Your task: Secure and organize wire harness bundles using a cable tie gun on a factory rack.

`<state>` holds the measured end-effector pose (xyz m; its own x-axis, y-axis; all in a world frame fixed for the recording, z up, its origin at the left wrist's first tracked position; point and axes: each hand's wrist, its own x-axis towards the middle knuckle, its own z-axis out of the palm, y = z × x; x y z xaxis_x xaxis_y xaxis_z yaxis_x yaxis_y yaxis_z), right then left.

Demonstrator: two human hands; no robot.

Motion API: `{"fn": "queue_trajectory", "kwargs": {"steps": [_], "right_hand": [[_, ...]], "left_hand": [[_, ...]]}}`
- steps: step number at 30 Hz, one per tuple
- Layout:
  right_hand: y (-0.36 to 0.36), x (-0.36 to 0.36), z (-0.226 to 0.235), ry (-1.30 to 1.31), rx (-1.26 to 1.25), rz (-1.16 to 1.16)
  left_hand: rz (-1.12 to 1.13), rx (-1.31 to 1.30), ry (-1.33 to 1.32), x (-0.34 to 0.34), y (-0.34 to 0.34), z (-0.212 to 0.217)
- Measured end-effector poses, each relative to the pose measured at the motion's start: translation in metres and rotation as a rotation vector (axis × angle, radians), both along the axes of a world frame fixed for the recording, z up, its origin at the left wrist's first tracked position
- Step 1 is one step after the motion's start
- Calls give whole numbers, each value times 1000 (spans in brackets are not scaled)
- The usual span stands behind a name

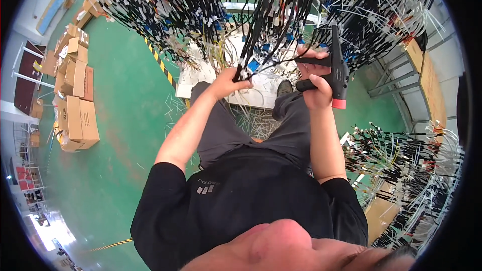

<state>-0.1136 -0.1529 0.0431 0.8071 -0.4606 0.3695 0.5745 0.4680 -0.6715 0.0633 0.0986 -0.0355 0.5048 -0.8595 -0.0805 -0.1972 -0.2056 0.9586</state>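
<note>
My left hand (227, 84) is closed on the lower ends of a black-sleeved wire harness (244, 74), with white connectors and a blue tag near the fingers. To the right, my right hand (316, 81) grips a black cable tie gun (340, 73) by its handle and trigger. The gun has a red end toward me, and its narrow nose points away among the hanging wires. A gap lies between the gun and the harness in my left hand. Dense bundles of harnesses (273, 20) with blue and white connectors hang just beyond both hands.
A white board (183, 90) lies below the wires, with cut tie ends scattered on the green floor (118, 100). Cardboard boxes (78, 120) stand at the left. More wire bundles (396, 155) hang at the right, near a metal frame (394, 78).
</note>
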Motion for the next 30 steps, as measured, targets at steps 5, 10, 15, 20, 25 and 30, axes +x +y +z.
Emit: {"fn": "queue_trajectory", "kwargs": {"steps": [5,10,15,20,25,30], "right_hand": [[0,-39,-23,148,-199,27],[20,-88,-33,142,-222,105],[-2,-101,8,33,-559,82],[-13,-85,28,236,-176,82],[11,-29,43,100,73,419],[11,53,23,88,357,1067]], "left_hand": [[10,-251,381,-37,3,13],[-100,-361,500,-54,11,9],[-183,-451,776,-68,21,5],[-346,-568,937,-77,35,16],[-338,-540,1010,-88,41,23],[-437,-466,985,-93,41,28]]}}
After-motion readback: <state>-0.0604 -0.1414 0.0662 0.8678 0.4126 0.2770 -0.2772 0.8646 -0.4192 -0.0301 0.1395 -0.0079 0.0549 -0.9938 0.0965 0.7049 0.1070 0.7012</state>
